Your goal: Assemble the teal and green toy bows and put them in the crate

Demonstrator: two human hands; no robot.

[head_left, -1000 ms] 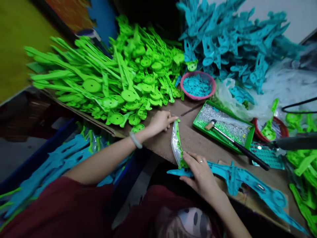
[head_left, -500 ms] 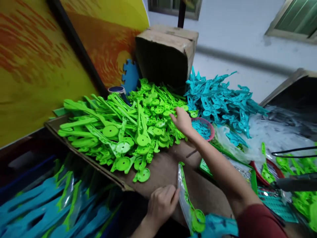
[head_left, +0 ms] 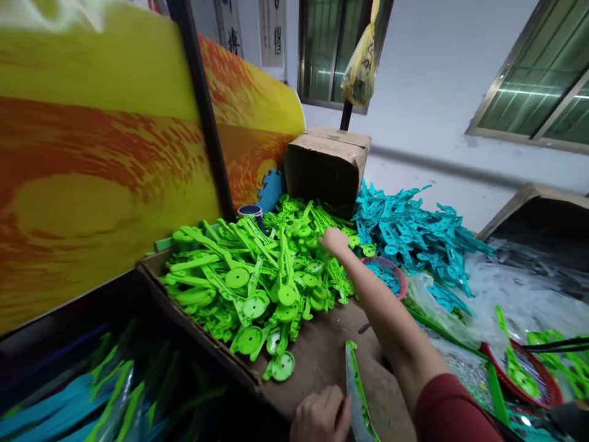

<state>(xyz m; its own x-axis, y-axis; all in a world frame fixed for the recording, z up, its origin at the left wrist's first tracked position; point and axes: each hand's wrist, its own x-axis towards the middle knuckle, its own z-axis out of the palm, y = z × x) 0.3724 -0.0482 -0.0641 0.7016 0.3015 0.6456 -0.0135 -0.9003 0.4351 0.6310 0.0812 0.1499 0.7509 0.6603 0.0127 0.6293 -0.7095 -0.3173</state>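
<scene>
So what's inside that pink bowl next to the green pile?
Small teal pieces fill the pink bowl. The right arm crosses its left rim, so that side is hidden, as is anything beneath the pieces.

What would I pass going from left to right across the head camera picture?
Yellow-orange board → green parts pile → teal parts pile → red basket.

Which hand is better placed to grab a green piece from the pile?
Probably the right hand: it reaches onto the green pile, while the left hand is far back, holding the clear bag.
</scene>
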